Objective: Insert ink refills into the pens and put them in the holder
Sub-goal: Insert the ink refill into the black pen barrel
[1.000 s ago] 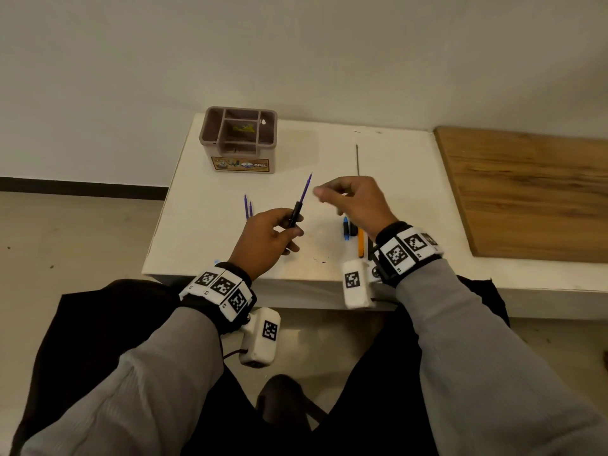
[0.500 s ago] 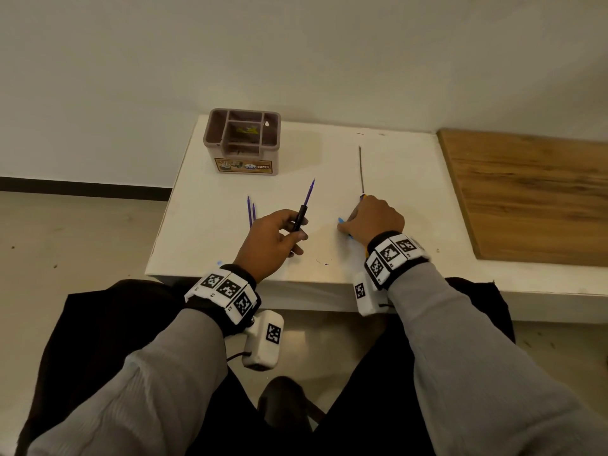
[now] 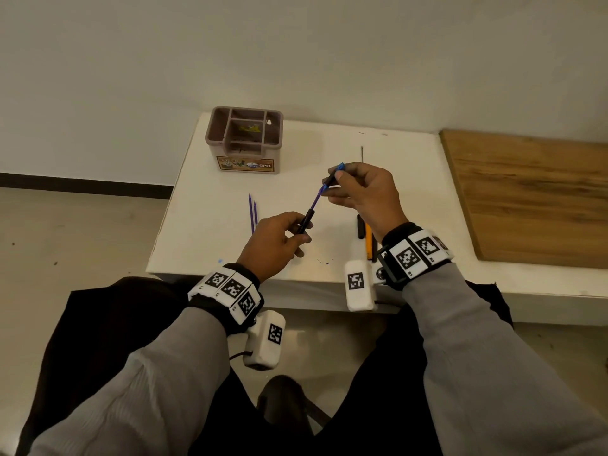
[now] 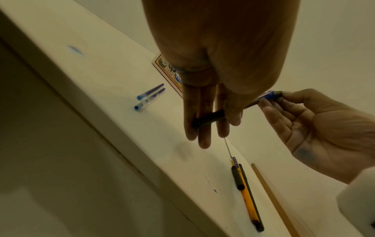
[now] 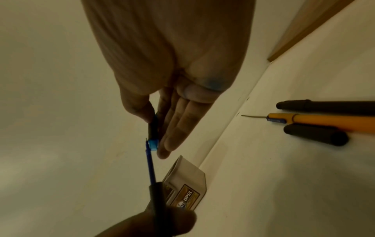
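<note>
My left hand (image 3: 301,230) grips a black pen barrel (image 3: 305,220) with a purple-blue refill (image 3: 316,202) sticking out of its far end. My right hand (image 3: 330,189) pinches a second black pen piece with a blue end (image 3: 336,174) right at the refill's tip. In the right wrist view the blue end (image 5: 152,144) sits beside the refill (image 5: 150,166). The left wrist view shows my fingers (image 4: 190,128) wrapped round the barrel (image 4: 209,118). The brown divided holder (image 3: 245,139) stands at the table's back left.
Two spare blue refills (image 3: 252,212) lie left of my left hand. An orange pen (image 3: 369,240) and black pen parts (image 3: 361,227) lie under my right wrist, with a thin dark refill (image 3: 362,154) beyond. A wooden board (image 3: 526,192) lies on the right.
My right hand went down to the pens on the table, picked up the blue-ended piece, and has risen to the refill's tip. The left hand kept holding the barrel.
</note>
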